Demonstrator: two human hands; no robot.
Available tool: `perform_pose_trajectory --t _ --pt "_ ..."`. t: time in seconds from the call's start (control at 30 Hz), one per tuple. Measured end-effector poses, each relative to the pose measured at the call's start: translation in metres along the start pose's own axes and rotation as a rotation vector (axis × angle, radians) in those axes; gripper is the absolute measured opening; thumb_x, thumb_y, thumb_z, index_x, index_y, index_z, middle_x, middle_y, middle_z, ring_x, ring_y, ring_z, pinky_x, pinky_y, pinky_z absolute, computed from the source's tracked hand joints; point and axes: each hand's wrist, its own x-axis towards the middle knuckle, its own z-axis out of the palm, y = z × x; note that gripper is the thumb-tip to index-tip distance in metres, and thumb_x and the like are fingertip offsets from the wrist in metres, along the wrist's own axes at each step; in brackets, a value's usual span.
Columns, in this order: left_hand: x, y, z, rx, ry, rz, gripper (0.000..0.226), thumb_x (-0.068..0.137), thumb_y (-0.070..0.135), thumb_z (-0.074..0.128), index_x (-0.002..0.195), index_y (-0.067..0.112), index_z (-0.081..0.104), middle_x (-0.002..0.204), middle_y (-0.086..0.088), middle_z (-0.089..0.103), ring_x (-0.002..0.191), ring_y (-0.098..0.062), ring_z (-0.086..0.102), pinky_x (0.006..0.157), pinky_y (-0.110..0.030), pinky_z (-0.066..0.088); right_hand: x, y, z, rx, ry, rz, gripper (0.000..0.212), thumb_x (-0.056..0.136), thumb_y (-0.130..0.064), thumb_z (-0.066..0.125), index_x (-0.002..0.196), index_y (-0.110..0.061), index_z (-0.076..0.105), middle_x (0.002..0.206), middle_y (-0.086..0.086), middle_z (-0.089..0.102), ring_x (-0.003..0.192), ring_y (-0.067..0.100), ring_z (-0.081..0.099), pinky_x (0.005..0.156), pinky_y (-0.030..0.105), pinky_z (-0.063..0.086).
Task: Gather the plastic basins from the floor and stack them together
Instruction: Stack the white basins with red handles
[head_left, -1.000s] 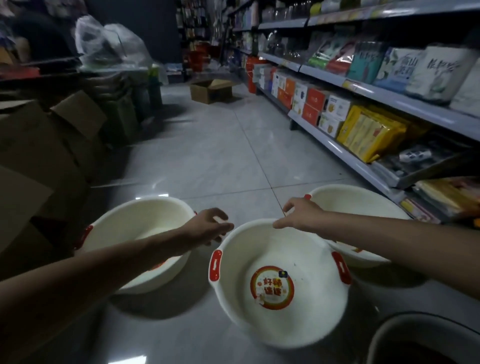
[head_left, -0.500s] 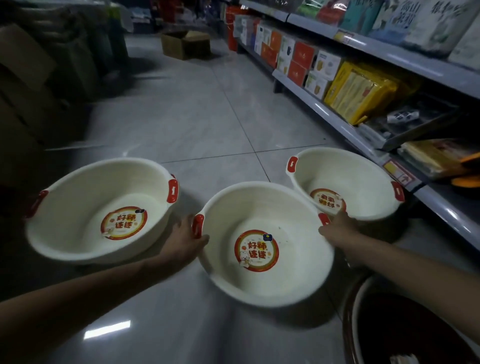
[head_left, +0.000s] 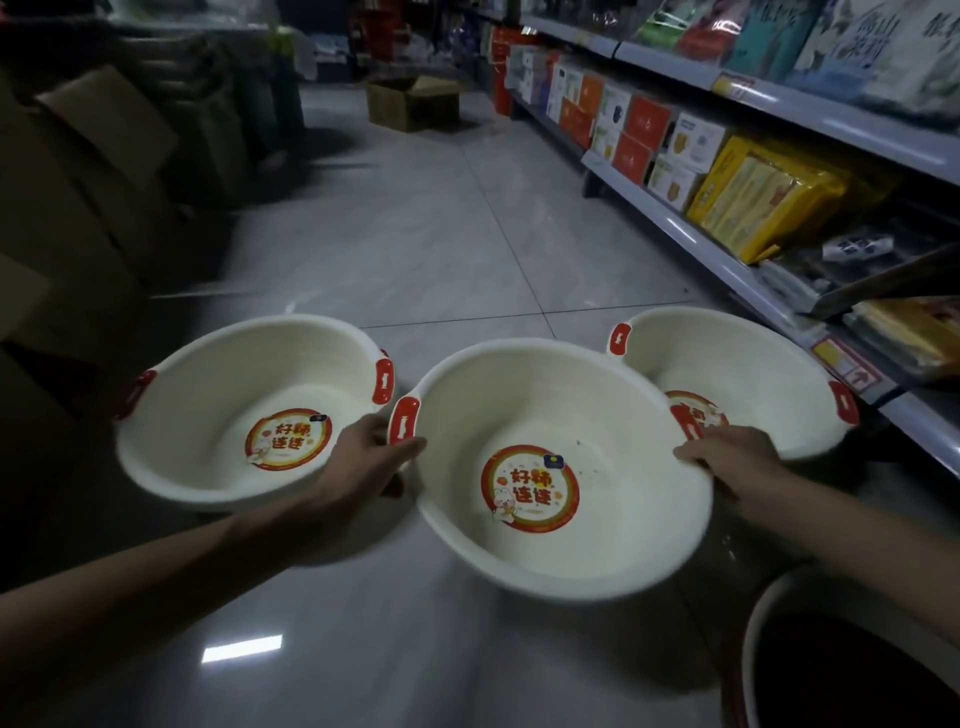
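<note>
Tiled floor (head_left: 467, 249) | left hand (head_left: 363, 460), right hand (head_left: 737, 457) grip middle basin (head_left: 597, 405) at opposite sides | left basin (head_left: 208, 405), right basin (head_left: 737, 364) alongside

Red round sticker (head_left: 530, 488) with "好…连连" in middle basin (head_left: 571, 395); same in left basin (head_left: 208, 374).

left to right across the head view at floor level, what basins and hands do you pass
left basin → left hand → middle basin → right basin; the right hand overlaps the right basin, so it is left out

dim, murky aisle with a ceiling-light glint on the glossy floor (head_left: 242, 648), wide-angle bending and soft blur at edges
</note>
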Motion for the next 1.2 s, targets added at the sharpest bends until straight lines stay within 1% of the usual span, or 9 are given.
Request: perform_pose_trajectory --t 0.17,0.33,0.57,0.67,0.77,0.9,1.03,1.1,1.2 --pt "-0.001 0.040 -0.041 -0.087 -0.021 0.033 0.030 0.091 0.014 0.072 0.120 0.013 0.069 0.093 -0.009 0.074 0.066 -0.015 0.067 0.062 -0.031 0.053 -0.020 -0.043 0.005 0.091 -0.003 -0.170 0.039 0.081 -0.003 0.074 0.120 -0.008 0.070 0.106 0.012 0.068 0.096 0.031 0.063 0.084 0.041 0.051" --pt "0.005 0.073 -0.101 -0.172 -0.090 -0.022 0.029 0.091 0.009 0.069 0.118 0.017 0.069 0.111 -0.016 0.074 0.099 -0.029 0.070 0.094 -0.044 0.056 -0.025 -0.097 0.050 0.189 -0.079 -0.292 0.021 0.081 -0.006 0.073 0.101 -0.013 0.071 0.105 0.009 0.068 0.085 0.024 0.064 0.091 0.045 0.055" --pt "0.028 0.052 -0.206 -0.307 0.229 -0.031 0.041 0.092 0.008 0.067 0.133 0.018 0.066 0.120 -0.011 0.072 0.103 -0.022 0.068 0.085 -0.033 0.057 -0.048 -0.163 0.157 0.370 -0.319 -0.392 0.021 0.079 0.002 0.068 0.093 -0.013 0.072 0.094 0.007 0.069 0.081 0.020 0.065 0.066 0.030 0.055" --pt "0.033 0.034 -0.241 -0.153 0.364 0.008 0.031 0.093 0.014 0.068 0.124 0.017 0.071 0.104 -0.015 0.069 0.089 -0.027 0.059 0.080 -0.038 0.050 -0.063 -0.173 0.204 0.358 -0.384 -0.422 0.018 0.081 0.001 0.067 0.097 -0.009 0.069 0.097 0.005 0.068 0.089 0.021 0.065 0.077 0.035 0.060" --pt "0.038 0.014 -0.263 -0.021 0.447 -0.006 0.027 0.091 0.013 0.071 0.118 0.013 0.069 0.105 -0.016 0.070 0.087 -0.028 0.066 0.079 -0.043 0.058 -0.077 -0.169 0.244 0.303 -0.436 -0.477 0.017 0.083 0.000 0.066 0.090 -0.016 0.066 0.092 0.000 0.067 0.089 0.018 0.064 0.080 0.034 0.058" --pt "0.049 -0.017 -0.275 0.090 0.503 -0.010 0.041 0.089 0.005 0.070 0.128 0.011 0.057 0.112 -0.009 0.065 0.095 -0.022 0.068 0.063 -0.025 0.053 -0.084 -0.150 0.288 0.204 -0.481 -0.521 0.024 0.085 -0.003 0.067 0.107 -0.011 0.065 0.101 0.003 0.069 0.096 0.020 0.065 0.085 0.038 0.058" --pt "0.058 -0.046 -0.281 0.156 0.532 -0.007 0.059 0.095 0.005 0.065 0.150 0.012 0.043 0.123 -0.004 0.058 0.107 -0.019 0.059 0.082 -0.032 0.052 -0.082 -0.125 0.316 0.151 -0.508 -0.539 0.035 0.087 -0.004 0.069 0.116 -0.022 0.057 0.105 -0.006 0.066 0.103 0.019 0.063 0.077 0.028 0.052" --pt "0.062 -0.061 -0.285 0.185 0.543 0.005 0.062 0.095 0.005 0.065 0.152 0.010 0.041 0.131 -0.008 0.059 0.108 -0.017 0.056 0.091 -0.033 0.047 -0.078 -0.112 0.328 0.102 -0.523 -0.539 0.041 0.087 -0.004 0.070 0.119 -0.024 0.058 0.110 -0.005 0.067 0.107 0.020 0.064 0.086 0.037 0.056" --pt "0.066 -0.083 -0.284 0.119 0.507 0.030 0.059 0.097 -0.001 0.061 0.152 0.007 0.040 0.117 0.001 0.060 0.096 -0.007 0.060 0.094 -0.032 0.050 -0.072 -0.093 0.341 0.007 -0.509 -0.524 0.049 0.087 -0.006 0.071 0.130 -0.022 0.055 0.117 -0.003 0.066 0.112 0.022 0.063 0.099 0.047 0.053"
